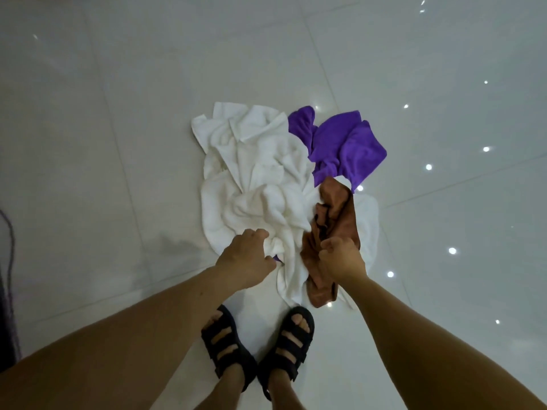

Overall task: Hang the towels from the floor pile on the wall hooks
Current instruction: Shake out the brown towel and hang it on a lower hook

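A crumpled pile of towels lies on the glossy tiled floor in front of my feet. The big white towel (254, 176) takes up the left and middle of the pile. A purple towel (343, 146) lies at its far right. A brown towel (331, 220) drapes over the near right side. My left hand (245, 255) grips a fold of the white towel at its near edge. My right hand (340, 258) is clenched round a bunch of the brown towel. No wall hooks are in view.
Pale shiny floor tiles (118, 143) spread all round the pile, dotted with light reflections on the right. My feet in black strap sandals (257, 347) stand just short of the pile. A dark object with a thin cord (9, 247) sits at the left edge.
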